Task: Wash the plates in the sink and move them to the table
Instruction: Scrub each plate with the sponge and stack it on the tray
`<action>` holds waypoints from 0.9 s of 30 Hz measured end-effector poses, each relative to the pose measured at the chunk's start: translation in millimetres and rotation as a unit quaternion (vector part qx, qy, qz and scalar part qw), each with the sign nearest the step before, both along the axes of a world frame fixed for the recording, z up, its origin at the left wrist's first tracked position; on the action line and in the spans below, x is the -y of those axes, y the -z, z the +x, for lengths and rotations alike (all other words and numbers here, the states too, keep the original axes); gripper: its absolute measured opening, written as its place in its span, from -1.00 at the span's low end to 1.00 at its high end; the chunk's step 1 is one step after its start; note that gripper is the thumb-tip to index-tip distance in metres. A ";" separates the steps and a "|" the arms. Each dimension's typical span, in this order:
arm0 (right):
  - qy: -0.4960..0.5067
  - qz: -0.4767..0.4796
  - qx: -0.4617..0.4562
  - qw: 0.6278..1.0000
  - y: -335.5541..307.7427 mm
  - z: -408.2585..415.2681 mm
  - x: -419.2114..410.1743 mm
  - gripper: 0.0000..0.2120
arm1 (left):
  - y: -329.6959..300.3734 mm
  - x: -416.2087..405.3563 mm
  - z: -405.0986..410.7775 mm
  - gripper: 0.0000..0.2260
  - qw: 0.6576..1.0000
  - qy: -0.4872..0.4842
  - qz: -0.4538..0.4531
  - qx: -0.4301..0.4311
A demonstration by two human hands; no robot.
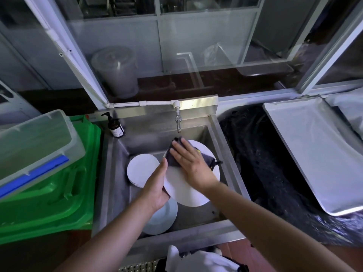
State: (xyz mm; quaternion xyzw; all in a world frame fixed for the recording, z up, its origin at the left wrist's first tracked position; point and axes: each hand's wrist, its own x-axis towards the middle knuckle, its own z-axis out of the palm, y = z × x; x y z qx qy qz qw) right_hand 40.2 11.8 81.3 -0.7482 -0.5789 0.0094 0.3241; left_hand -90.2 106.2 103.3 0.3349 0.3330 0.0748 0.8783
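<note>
A: Three white plates are in the steel sink (225, 146). But start at the left. What do you see there?

B: A clear plastic box (39, 138) with a blue strip lies tilted on a green crate (64, 193). Just beside the crate, on the back left corner of the sink, stands a dark pump bottle (115, 127).

A: And inside the sink?

B: A small stack of plates (140, 169) leans at the left side. Another plate (167, 218) lies low at the front, partly under the left arm.

A: What is the left hand (157, 187) doing?

B: It holds the big plate (192, 191) by its left edge. The palm is against the rim and the thumb lies along it. The fingers go behind the plate, so I think they curl round it, but I cannot see them well.

A: Is that plate flat?

B: No, it is tilted up, held above the bottom of the sink, under the tap (178, 122).

A: And the right hand (188, 163)?

B: Its fingers are straight and spread. It presses a dark cloth (172, 154) flat on the top part of the big plate.

A: What is on the right?

B: Something black and shiny (255, 154) lies next to the sink. Past it a white tray (318, 154) leans at a slant.
</note>
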 end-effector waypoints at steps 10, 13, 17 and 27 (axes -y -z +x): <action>0.006 -0.006 -0.012 1.000 28.0 -42.6 29.4 -0.50 | 1.2 -1.4 -1.5 -0.40 1.000 -0.012 -0.012 -0.006; -0.018 0.000 0.005 1.000 7.3 -21.6 9.4 -0.46 | 3.4 3.7 -3.3 -0.48 0.999 -0.012 -0.032 -0.002; 0.097 -0.034 -0.030 0.994 7.6 16.7 2.5 -0.45 | -1.3 -1.4 -2.1 -0.44 0.999 -0.018 -0.026 0.017; 0.036 -0.065 -0.095 0.993 14.4 -56.5 32.2 -0.40 | -0.7 -21.8 2.2 -0.27 0.996 -0.081 -0.026 0.030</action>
